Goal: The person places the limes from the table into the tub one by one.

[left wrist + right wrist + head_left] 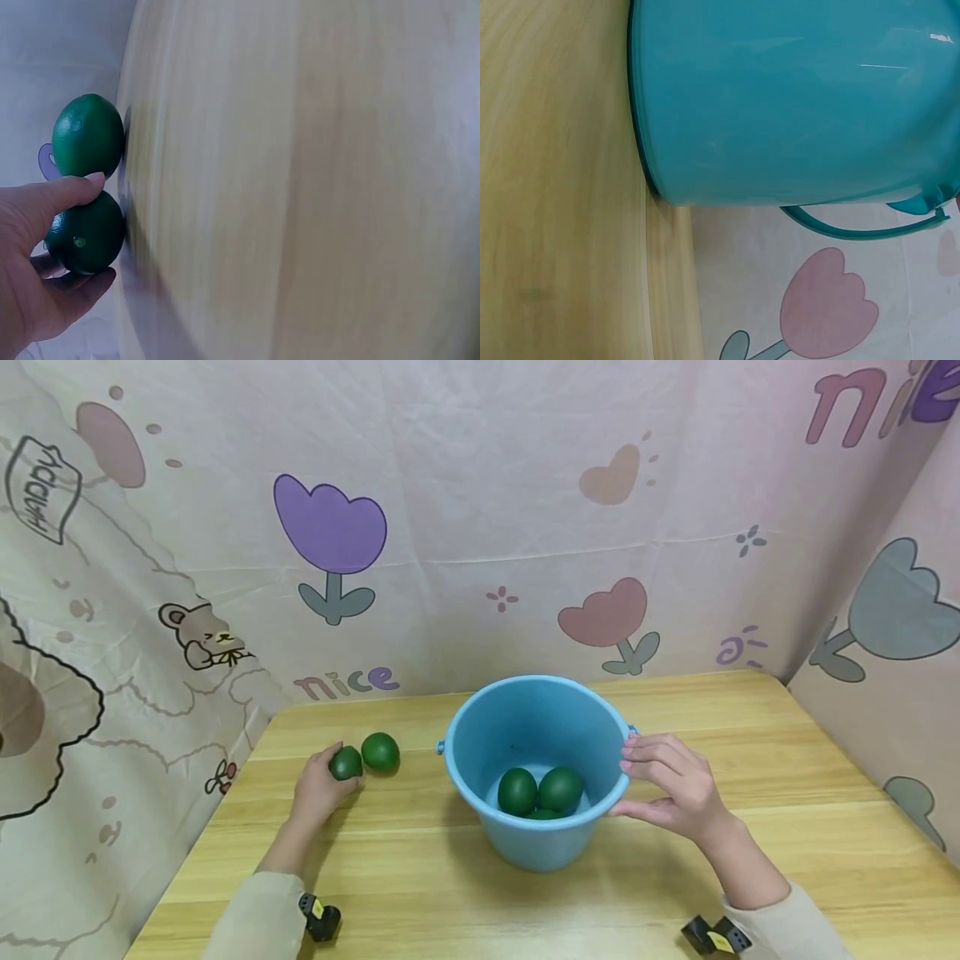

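Note:
On the left of the table, my left hand (321, 785) grips a dark green lime (346, 763), thumb on one side and fingers curled round the other. In the left wrist view a small nub shows on this lime (86, 236). Right beside it lies a second, brighter lime (381, 752). A light blue bucket (536, 843) stands upright in the middle, with several limes (517, 792) on its bottom. My right hand (675, 785) holds the bucket's right rim, fingertips on the edge and thumb lower down. The right wrist view shows the bucket wall (795, 105) but not the hand.
The wooden table (750, 760) runs back to a printed cloth (465, 485), which also hangs at both sides. In the right wrist view the bucket's handle (855, 232) hangs on the far side. A small black device sits at each wrist.

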`<state>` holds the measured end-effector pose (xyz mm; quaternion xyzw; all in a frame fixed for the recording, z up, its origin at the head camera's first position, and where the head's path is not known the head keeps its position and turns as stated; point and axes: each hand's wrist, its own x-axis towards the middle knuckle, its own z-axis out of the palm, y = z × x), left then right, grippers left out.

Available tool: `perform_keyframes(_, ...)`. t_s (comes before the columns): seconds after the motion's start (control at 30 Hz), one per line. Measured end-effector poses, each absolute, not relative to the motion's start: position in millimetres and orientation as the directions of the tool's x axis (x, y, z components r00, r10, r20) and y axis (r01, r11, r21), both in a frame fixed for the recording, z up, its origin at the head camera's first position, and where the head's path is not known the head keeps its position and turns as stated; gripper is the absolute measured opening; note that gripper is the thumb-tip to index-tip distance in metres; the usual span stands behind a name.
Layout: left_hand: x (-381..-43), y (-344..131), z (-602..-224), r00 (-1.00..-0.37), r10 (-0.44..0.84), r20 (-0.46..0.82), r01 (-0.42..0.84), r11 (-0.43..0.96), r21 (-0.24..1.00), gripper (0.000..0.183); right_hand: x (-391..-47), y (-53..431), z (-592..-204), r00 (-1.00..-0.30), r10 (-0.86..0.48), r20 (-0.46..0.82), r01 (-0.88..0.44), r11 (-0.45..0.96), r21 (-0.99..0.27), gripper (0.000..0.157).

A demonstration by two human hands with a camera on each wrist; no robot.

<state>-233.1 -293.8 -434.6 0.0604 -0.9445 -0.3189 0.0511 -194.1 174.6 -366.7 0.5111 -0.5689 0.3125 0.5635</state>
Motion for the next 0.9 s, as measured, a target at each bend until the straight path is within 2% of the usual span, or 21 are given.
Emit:
perform_keyframes(0.43, -221, -302, -429, -0.995, -0.090, 0.050, -0.045, 0.814, 0.579, 0.079, -194, 175, -368, 0.155, -0.229, 0.961, -0.935, 0.279, 0.217, 0.051)
perform_keyframes(0.73, -214, -309, -430, -0.990, 0.089, 0.110, 0.134, 0.839, 0.527, 0.073, -195, 175, -366, 0.159, -0.234, 0.959, -0.935, 0.277, 0.222, 0.051)
perform_keyframes(0.9, -210, -310, -431, -0.983, 0.140, 0.115, 0.180, 0.831, 0.526, 0.074, -195, 175, -367, 0.154, -0.234, 0.960, -0.936, 0.277, 0.217, 0.051)
